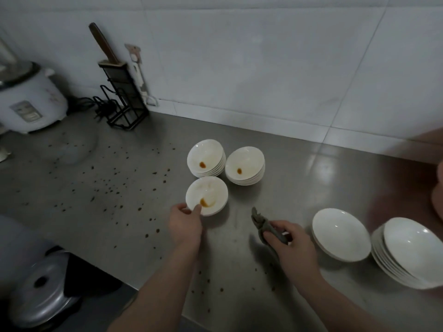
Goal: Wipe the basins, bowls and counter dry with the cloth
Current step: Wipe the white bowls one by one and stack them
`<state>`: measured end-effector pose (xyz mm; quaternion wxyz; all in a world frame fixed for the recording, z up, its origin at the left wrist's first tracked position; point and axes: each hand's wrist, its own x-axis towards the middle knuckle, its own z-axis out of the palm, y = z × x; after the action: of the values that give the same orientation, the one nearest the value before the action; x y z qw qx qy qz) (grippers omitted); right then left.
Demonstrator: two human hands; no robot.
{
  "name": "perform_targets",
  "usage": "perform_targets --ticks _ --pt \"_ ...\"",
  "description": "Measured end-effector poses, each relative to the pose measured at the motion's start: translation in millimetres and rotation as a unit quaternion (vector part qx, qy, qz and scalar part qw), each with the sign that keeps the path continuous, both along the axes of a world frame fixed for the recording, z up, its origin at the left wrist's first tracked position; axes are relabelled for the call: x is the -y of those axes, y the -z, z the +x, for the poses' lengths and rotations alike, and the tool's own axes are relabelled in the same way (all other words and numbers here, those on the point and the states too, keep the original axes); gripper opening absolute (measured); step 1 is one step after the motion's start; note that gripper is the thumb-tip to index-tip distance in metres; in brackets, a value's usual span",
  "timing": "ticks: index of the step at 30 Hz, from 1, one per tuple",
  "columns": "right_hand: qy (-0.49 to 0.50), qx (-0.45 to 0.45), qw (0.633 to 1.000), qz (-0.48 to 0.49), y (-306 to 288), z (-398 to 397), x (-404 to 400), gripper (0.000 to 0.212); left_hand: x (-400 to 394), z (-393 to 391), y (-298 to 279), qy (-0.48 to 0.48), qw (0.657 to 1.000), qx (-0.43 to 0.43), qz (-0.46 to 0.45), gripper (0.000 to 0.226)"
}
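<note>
Two hands work over the steel counter [275,144]. The left hand [184,224] pinches the near rim of a small white bowl [207,195], thumb on the inside edge and fingers curled under the outside; a brown puddle sits in the bowl just beyond the thumb. The right hand [290,245] has its fingers curled round a grey cloth [263,226], which pokes out past the knuckles toward the held bowl without touching it. Just beyond the pinched bowl stand two stacks of small bowls, one stack [206,159] directly behind it and the other [245,165] behind and to the right, each top bowl holding a brown spot. Right of the cloth hand lies a wide clean bowl [341,234], and further right a tilted stack of wide bowls [407,252]. Left of the pinching hand, dark droplets [107,183] speckle the counter. Far beyond them, against the tiled wall, stand a knife rack [124,97] and a white rice cooker [28,99]
</note>
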<state>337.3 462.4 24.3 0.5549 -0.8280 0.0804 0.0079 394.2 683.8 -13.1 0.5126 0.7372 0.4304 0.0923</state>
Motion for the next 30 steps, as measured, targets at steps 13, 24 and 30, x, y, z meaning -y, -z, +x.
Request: perform_targets --ticks 13,24,30 --pt "0.023 0.003 1.0 0.015 5.3 -6.6 -5.9 0.026 -4.6 14.6 -12.7 0.075 0.997 0.002 0.03 0.016" --pt "0.036 -0.001 0.999 0.034 4.4 -23.3 4.2 0.027 -13.5 5.7 -18.4 0.196 0.961 -0.029 0.193 0.011" --pt "0.036 0.003 0.999 0.028 0.9 -19.1 -0.9 0.029 -7.8 6.3 -20.8 0.188 0.973 -0.023 0.129 0.028"
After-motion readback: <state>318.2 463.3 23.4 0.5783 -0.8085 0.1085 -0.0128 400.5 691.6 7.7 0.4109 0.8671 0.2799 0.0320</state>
